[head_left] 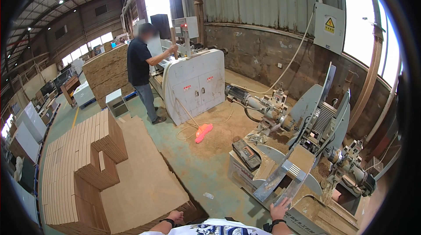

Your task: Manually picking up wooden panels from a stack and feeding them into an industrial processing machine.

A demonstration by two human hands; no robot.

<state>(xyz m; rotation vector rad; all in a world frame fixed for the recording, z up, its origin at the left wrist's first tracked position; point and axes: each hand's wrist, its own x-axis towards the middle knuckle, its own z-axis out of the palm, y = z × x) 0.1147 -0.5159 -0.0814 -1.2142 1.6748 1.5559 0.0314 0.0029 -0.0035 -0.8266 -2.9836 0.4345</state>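
Note:
My left hand, fingers curled in, is beside the near edge of a large flat stack of brown boards; I see nothing in it. My right hand has its fingers spread at the near end of the metal feed channel of a woodworking machine. Whether its palm rests on the metal is hard to tell. Within the channel, a brown board lies beyond a ribbed metal block. Dark bands circle both wrists.
Bundled board strips rise at left. A co-worker in dark clothes stands at a white machine, one hand on an upright strip. A pink-headed broom lies on sawdust. Motors and a toolbox are to the right.

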